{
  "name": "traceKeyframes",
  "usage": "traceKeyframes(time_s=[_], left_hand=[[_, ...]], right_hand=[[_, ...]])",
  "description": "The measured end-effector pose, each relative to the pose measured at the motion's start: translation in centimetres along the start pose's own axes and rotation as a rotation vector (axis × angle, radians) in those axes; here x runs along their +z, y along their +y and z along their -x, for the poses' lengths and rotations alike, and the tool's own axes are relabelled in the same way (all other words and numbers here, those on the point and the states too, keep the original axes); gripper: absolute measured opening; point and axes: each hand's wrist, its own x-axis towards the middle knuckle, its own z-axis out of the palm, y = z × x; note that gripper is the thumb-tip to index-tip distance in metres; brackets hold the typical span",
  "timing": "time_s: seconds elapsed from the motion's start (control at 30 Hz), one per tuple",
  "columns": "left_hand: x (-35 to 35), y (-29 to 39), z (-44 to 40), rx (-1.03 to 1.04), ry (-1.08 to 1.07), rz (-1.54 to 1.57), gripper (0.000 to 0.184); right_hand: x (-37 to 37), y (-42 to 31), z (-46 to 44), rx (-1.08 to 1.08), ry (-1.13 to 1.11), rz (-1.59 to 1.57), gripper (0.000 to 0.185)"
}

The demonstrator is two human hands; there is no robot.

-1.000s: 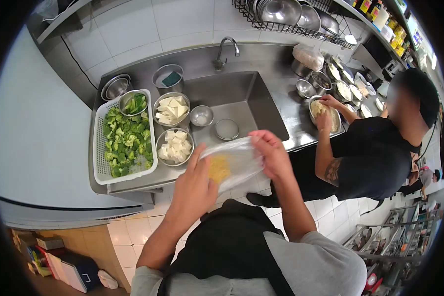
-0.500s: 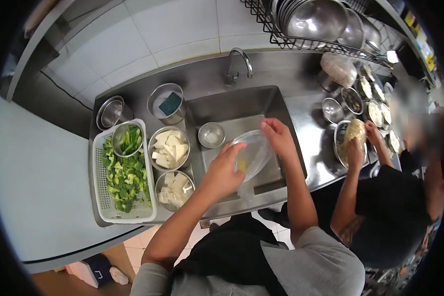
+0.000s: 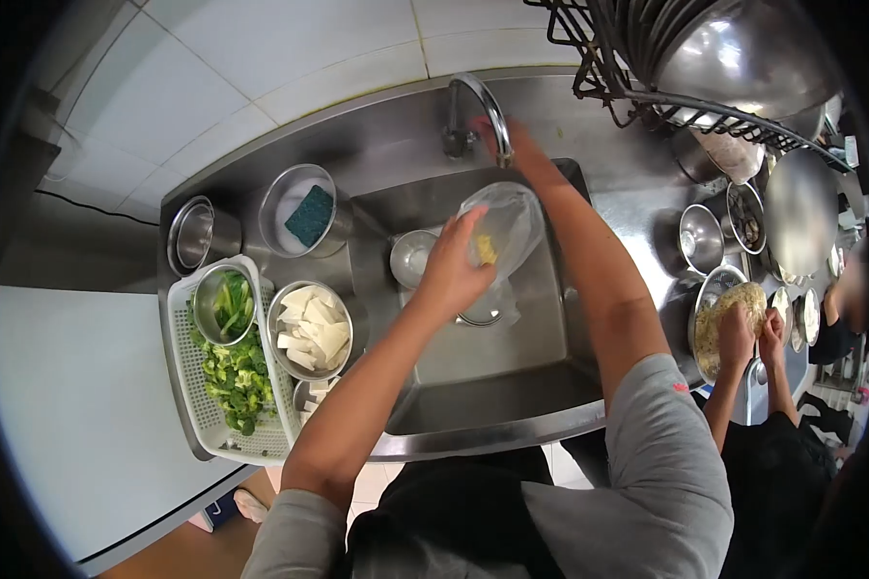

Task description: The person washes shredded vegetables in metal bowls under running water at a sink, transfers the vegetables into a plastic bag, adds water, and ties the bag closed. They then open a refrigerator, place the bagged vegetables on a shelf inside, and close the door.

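My left hand (image 3: 457, 264) grips a clear plastic bag (image 3: 519, 224) over the sink (image 3: 473, 372), its thumb and fingers closed on the near side. A small clump of yellow bits (image 3: 487, 250) shows inside the bag. Up at the chrome faucet (image 3: 490, 100), my right hand (image 3: 514, 145) reaches close behind the spout; motion smears its fingers, and the spout partly covers them. Left of the bag, a small metal bowl (image 3: 412, 255) sits in the sink. Another round metal rim (image 3: 481, 317) is partly visible below the bag.
On the left stand a white basket (image 3: 185, 352) of broccoli, a bowl of white slabs (image 3: 314, 330) and a bowl with a green scouring pad (image 3: 309, 215). A wire rack (image 3: 647, 96) overhangs upper right. A co-worker's hands (image 3: 751, 335) handle a filled bag (image 3: 734, 318) at right.
My right hand has let go of the bag and moved up to the faucet. My left hand still holds the bag. The view has shifted, bringing the sink closer.
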Motion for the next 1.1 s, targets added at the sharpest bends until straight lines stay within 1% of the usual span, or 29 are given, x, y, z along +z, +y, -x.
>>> traceKeyframes(time_s=[0.1, 0.2, 0.23, 0.27, 0.33, 0.37, 0.4, 0.47, 0.5, 0.6, 0.8, 0.9, 1.0, 1.1], left_hand=[[1.8, -0.1, -2.8, -0.089, -0.021, 0.103, 0.079], [3.6, -0.9, -5.1, -0.088, -0.004, 0.161, 0.081], [4.2, -1.6, -5.7, -0.108, -0.014, 0.232, 0.081], [4.8, -2.4, -6.2, -0.127, -0.024, 0.302, 0.081], [5.4, -2.6, -6.7, -0.156, -0.021, 0.466, 0.081], [5.3, -2.2, -6.8, -0.168, -0.008, 0.561, 0.081], [5.3, -1.9, -6.8, -0.181, 0.004, 0.656, 0.08], [5.1, -1.6, -6.8, -0.216, 0.022, 0.626, 0.078], [4.8, -1.5, -6.8, -0.235, 0.033, 0.609, 0.077], [4.0, -1.1, -6.8, -0.278, -0.072, 0.648, 0.082], [3.8, -1.9, -6.3, -0.183, -0.061, 0.623, 0.081], [3.4, -1.7, -6.1, -0.206, -0.093, 0.608, 0.082], [3.3, -1.4, -5.8, -0.186, -0.085, 0.57, 0.082], [3.5, -2.0, -5.6, -0.174, -0.077, 0.522, 0.082]], right_hand=[[-1.5, -1.7, -0.3, 0.089, -0.125, 0.105, 0.027], [-2.9, -0.7, -0.2, 0.093, -0.259, 0.011, 0.029], [-2.9, -0.1, -0.5, 0.054, -0.325, 0.031, 0.03], [-3.1, 0.5, -0.4, 0.063, -0.371, 0.035, 0.029], [-4.9, -1.7, 0.2, 0.083, -0.457, 0.04, 0.029], [-5.5, -3.0, 0.5, 0.262, -0.47, -0.09, 0.026], [-5.5, -3.0, 0.5, 0.263, -0.476, -0.108, 0.026], [-5.6, -3.1, 0.4, 0.262, -0.491, -0.147, 0.027], [-5.1, -2.8, 0.4, 0.259, -0.463, -0.138, 0.028], [-4.2, -2.0, 0.5, 0.3, -0.425, -0.165, 0.029], [-4.2, -2.5, 0.9, 0.354, -0.405, -0.264, 0.03], [-4.9, -3.3, 1.1, 0.373, -0.42, -0.326, 0.03], [-4.7, -3.2, 0.9, 0.385, -0.43, -0.319, 0.031], [-4.7, -3.2, 0.9, 0.432, -0.435, -0.432, 0.027]])
